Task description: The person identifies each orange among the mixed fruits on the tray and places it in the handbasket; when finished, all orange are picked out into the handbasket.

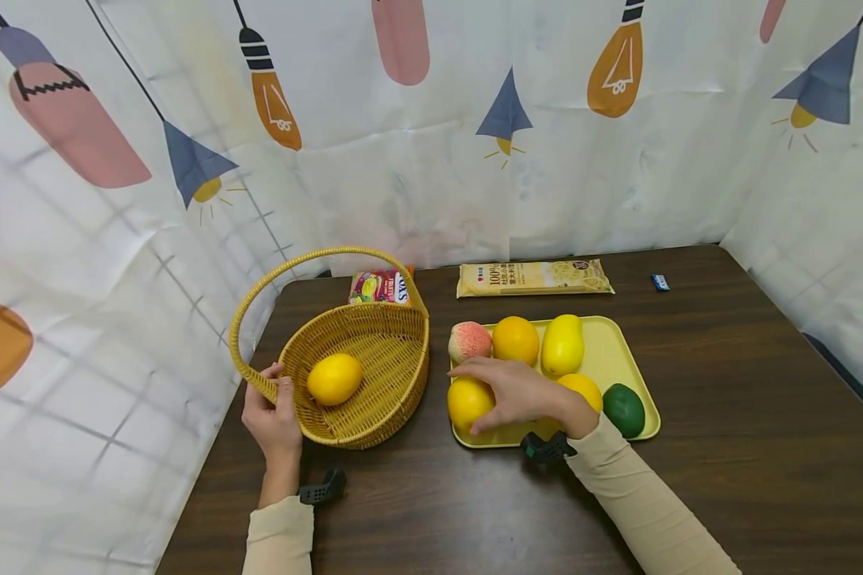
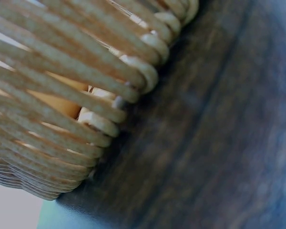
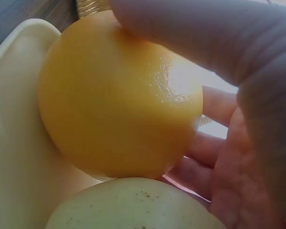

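Note:
In the head view my left hand (image 1: 269, 411) grips the yellow woven basket (image 1: 395, 399) at its left side, where the handle meets the rim. A lemon (image 1: 334, 379) lies inside the basket. My right hand (image 1: 521, 391) holds an orange (image 1: 470, 404) at the front left of the pale yellow tray (image 1: 611, 339), thumb and fingers around it. The right wrist view shows this orange (image 3: 119, 100) close up, beside a pale speckled fruit (image 3: 138, 210). The left wrist view shows the basket's weave (image 2: 62, 95); the left hand is out of that view.
Behind the right hand, a peach (image 1: 470, 342), another orange (image 1: 515, 341) and a yellow oblong fruit (image 1: 562, 345) sit on the tray. At its right are an orange-yellow fruit (image 1: 582, 390) and a green avocado (image 1: 623, 410). A noodle packet (image 1: 535, 278), a candy packet (image 1: 377, 287) and a small blue wrapper (image 1: 660, 283) lie behind.

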Demonstrator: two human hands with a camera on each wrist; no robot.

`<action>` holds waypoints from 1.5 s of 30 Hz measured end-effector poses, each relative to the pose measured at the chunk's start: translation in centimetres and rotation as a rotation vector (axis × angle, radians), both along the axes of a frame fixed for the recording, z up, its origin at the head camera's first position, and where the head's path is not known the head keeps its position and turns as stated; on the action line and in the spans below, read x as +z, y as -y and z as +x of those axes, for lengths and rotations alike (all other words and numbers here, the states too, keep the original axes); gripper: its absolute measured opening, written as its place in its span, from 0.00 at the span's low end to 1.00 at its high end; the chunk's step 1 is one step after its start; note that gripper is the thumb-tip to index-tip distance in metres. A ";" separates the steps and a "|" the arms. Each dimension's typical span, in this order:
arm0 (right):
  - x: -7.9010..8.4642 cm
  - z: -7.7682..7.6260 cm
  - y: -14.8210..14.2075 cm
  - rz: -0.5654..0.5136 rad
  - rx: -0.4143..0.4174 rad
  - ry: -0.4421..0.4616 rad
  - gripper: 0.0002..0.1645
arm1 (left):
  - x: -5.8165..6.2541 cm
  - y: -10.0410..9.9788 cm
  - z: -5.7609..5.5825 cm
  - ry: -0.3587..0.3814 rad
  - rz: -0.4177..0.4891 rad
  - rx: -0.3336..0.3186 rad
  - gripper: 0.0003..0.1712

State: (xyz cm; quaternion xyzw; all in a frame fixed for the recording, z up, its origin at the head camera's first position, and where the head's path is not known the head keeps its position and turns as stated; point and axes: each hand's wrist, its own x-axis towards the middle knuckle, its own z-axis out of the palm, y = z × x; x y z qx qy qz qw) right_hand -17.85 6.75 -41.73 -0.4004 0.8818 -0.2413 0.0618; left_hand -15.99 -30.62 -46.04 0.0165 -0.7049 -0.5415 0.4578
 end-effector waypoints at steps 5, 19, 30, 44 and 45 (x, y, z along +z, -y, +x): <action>0.0 0.2 0.3 0.043 0.006 -0.011 0.51 | -0.1 0.1 0.0 0.003 -0.001 0.002 0.13; 0.1 0.2 0.5 0.009 -0.013 -0.014 0.47 | 1.9 -0.7 1.4 0.021 -0.046 -0.040 0.17; 0.1 -0.3 0.2 -0.209 -0.002 0.106 0.46 | 2.2 -1.0 1.5 0.037 -0.048 -0.013 0.16; 0.7 -0.2 0.6 -0.385 -0.037 0.053 0.43 | 2.3 -1.1 1.3 0.037 -0.036 -0.024 0.16; 0.7 -0.2 0.7 -0.396 -0.040 0.057 0.43 | 2.3 -1.1 1.4 0.038 -0.038 -0.024 0.16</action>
